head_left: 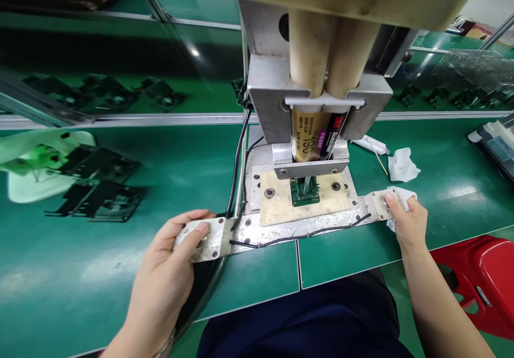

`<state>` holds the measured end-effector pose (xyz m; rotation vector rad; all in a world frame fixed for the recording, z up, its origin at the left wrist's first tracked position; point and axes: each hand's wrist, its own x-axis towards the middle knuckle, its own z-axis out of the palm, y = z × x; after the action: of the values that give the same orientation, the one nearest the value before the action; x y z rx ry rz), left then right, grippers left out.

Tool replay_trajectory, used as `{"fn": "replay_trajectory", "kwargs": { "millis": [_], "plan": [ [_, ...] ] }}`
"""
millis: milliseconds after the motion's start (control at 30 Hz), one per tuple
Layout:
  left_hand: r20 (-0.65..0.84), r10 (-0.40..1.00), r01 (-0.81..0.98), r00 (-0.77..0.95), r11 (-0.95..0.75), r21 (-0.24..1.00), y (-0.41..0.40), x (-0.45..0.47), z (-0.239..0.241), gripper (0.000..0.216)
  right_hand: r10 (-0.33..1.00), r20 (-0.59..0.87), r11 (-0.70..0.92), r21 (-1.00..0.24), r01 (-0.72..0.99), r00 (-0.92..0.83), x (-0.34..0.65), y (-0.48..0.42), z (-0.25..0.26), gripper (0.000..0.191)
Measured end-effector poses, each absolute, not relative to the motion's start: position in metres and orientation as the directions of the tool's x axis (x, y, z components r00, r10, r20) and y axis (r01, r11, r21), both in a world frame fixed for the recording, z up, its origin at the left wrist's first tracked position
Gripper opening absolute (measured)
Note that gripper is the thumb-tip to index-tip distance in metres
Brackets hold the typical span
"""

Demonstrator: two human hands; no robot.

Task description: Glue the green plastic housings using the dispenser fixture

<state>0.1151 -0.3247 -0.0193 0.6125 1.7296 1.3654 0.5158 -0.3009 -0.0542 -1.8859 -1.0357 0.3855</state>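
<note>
My left hand is closed around the left switch plate of a metal fixture, its thumb over the button. On the opposite end, my right hand grips the right switch plate, thumb on the button there. A white tissue is bunched between that hand and the plate. Between my hands, a green circuit board lies on a cream plate. Above it, a dispensing machine holds a two-barrel adhesive cartridge, whose clear nozzle comes down onto the board.
Black-and-green circuit assemblies lie on the green bench at left, beside a pale green plastic item. A white tube, a thin stick and a crumpled tissue lie right. Cables run by the fixture; a red stool stands lower right.
</note>
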Motion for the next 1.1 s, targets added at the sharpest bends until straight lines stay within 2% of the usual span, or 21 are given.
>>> {"fn": "replay_trajectory", "kwargs": {
  "millis": [733, 1100],
  "plan": [
    [-0.292, 0.800, -0.107, -0.524, 0.278, 0.955, -0.3269, 0.1121, -0.0231, 0.054, 0.781, 0.113, -0.247, -0.848, 0.470, 0.614, 0.5121, -0.3000, -0.0490, 0.062],
    [-0.285, 0.801, -0.107, -0.526, 0.270, 0.957, -0.3267, 0.1114, -0.0244, 0.053, 0.792, 0.151, -0.222, -0.832, 0.509, 0.592, 0.5149, -0.3002, -0.0524, 0.064]
  ]
}}
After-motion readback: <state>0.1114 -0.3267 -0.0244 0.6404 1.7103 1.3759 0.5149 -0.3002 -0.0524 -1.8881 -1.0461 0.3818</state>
